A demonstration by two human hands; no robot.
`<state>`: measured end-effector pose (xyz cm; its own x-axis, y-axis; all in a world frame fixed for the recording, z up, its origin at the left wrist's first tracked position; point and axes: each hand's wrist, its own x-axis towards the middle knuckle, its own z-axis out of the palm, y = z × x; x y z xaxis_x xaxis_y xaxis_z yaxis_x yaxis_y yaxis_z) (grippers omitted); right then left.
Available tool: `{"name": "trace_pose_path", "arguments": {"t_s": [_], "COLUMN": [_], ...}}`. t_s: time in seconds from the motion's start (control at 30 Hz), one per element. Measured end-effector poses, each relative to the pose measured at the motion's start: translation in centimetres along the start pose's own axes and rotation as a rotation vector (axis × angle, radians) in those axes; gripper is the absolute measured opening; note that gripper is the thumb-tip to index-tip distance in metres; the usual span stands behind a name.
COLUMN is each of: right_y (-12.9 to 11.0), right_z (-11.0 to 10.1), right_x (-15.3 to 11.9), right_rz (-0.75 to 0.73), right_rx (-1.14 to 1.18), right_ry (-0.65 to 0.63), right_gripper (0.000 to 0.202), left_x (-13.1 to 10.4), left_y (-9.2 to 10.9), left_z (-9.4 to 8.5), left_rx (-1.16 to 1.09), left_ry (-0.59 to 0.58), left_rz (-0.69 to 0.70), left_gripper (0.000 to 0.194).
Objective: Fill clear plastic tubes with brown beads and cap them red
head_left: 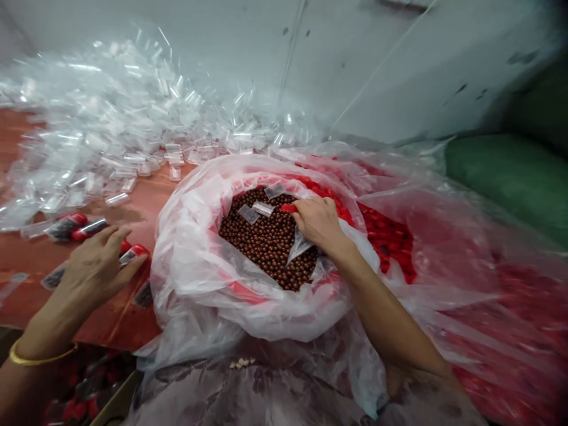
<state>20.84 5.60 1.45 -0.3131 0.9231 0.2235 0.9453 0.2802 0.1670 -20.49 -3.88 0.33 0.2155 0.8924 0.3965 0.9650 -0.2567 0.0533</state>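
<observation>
An open plastic bag (190,278) with a rolled-down rim holds many small brown balls (266,248). Several clear plastic containers (263,209) lie on top of the balls. Over the right part of the bag, my right hand (322,222) pinches a red cap (289,208) between thumb and fingers. A flap of clear film hangs just below that hand. On the left, my left hand (95,266) is spread above filled containers with red caps (135,253). Its thumb and fingers are apart, near or touching one of them; contact is hard to make out.
Clear empty containers (106,112) are heaped along the back left of the reddish table (142,219). Red caps (386,236) fill plastic bags on the right. A green sack-like shape (506,177) lies beyond them. Below the table's front edge is a box (118,396) with red-capped pieces.
</observation>
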Motion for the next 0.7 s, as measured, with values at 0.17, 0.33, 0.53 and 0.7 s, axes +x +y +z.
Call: {"name": "trace_pose_path", "arguments": {"t_s": [0.17,0.33,0.53,0.7], "right_y": [-1.2,-1.2,-0.5,-0.5], "right_z": [1.0,2.4,2.8,2.3], "right_x": [-1.7,-2.8,-2.9,-2.8], "right_rz": [0.058,0.095,0.15,0.174], "right_rx": [0.347,0.59,0.746,0.831], "right_ry": [0.264,0.281,0.267,0.281], "right_gripper": [0.025,0.024,0.028,0.03], "left_x": [6.2,13.3,15.2,13.8], "left_y": [6.9,13.5,14.8,17.8], "left_z": [-0.3,3.7,6.9,7.6], "left_rx": [-0.026,0.032,0.126,0.194], "left_ry": [0.028,-0.238,-0.323,-0.41], "left_rz": [0.441,0.703,0.872,1.021], "left_gripper": [0.021,0.022,0.025,0.033]}}
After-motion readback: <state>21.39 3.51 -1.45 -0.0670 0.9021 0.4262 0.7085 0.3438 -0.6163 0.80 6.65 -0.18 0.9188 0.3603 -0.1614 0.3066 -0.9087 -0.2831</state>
